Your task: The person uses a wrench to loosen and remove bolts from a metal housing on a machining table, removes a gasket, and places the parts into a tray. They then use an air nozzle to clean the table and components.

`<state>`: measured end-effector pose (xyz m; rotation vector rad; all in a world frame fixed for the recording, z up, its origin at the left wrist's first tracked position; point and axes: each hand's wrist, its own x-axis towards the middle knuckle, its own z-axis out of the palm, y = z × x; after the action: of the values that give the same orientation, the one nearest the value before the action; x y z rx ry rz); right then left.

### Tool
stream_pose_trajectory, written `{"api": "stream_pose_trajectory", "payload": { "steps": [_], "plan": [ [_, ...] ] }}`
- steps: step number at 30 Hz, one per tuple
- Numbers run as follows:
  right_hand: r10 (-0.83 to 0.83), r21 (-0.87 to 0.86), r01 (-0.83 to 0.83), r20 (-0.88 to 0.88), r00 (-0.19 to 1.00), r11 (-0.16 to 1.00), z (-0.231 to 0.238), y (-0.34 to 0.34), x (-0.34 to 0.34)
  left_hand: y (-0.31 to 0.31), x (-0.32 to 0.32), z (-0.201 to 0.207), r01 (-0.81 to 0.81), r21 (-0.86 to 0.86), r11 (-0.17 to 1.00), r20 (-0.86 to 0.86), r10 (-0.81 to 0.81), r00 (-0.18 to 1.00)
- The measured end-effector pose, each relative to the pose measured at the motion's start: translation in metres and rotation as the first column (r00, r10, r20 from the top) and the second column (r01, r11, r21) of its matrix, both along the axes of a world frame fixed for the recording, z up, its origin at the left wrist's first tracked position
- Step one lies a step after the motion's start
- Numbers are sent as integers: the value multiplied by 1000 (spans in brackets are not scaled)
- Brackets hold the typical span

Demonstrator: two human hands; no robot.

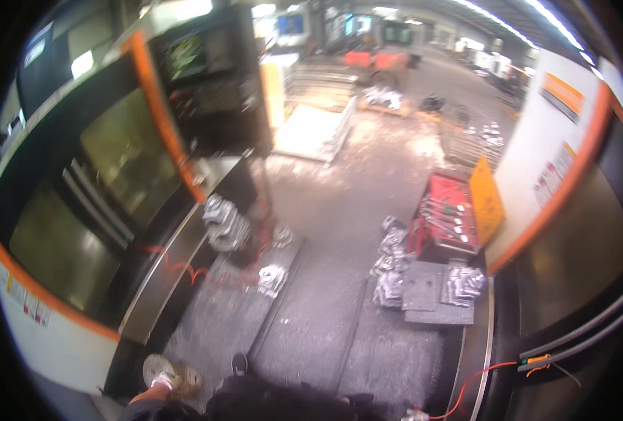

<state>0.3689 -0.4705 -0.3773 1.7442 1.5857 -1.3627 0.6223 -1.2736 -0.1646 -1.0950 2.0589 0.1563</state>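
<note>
At the lower left my left hand [164, 379] reaches forward from a bare forearm, with something white about the wrist. It is closed on a round, tan, disc-shaped piece [155, 366]; blur hides how the fingers lie. A second round brownish shape [190, 379] shows just right of the hand, and I cannot tell whether the two are joined. My right hand cannot be made out. At the lower edge a small pale grey object [415, 415] lies by the end of an orange hose [462, 393].
Machines with orange-edged doors [164, 119] [564, 210] flank the aisle. Stacked silver metal castings [226, 223] stand on the left; more castings [388, 263] stand right, beside a red tool tray [446, 210] and a grey block [423, 289]. A pale pallet box [315, 130] stands farther off.
</note>
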Motion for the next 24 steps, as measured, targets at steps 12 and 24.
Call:
{"api": "stream_pose_trajectory", "payload": {
  "steps": [12, 24],
  "plan": [
    [531, -37, -581, -360, 767, 813, 84, -528, -182, -257, 22, -123, -637, 452, 625, -459, 775, 434],
    [469, -192, -680, -847, -249, -708, 363, -1109, -233, -411, -161, 139, 322, 945, -58, 167, 932, -323]
  ]
}}
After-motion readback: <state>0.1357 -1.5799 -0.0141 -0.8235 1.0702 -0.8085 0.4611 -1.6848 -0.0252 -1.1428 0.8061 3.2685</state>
